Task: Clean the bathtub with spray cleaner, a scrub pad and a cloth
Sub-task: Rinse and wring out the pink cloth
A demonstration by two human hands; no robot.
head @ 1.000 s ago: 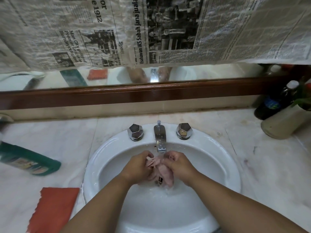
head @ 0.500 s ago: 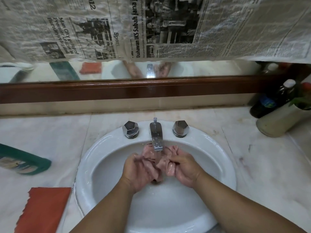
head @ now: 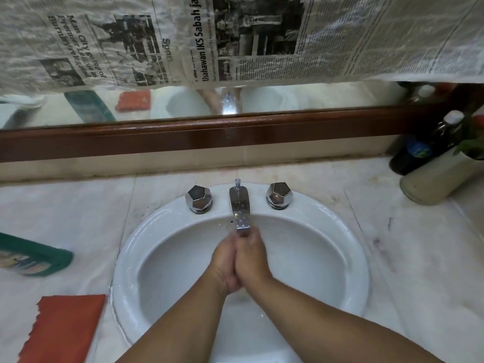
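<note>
My left hand and my right hand are pressed palm to palm over the white sink, fingers pointing at the chrome faucet. Their fingertips sit just under the spout. Nothing shows between the palms; whether the pink cloth is squeezed inside is hidden. An orange cloth lies flat on the marble counter left of the basin. A green bottle lies on its side further left, cut off by the frame edge.
Two chrome tap knobs flank the faucet. A dark bottle and a cream vase stand at the back right corner. A wood-framed mirror covered with newspaper rises behind the counter.
Earlier both hands rubbed a crumpled pink cloth under the spout. Now the palms have come flat together and the pink cloth is out of sight.
</note>
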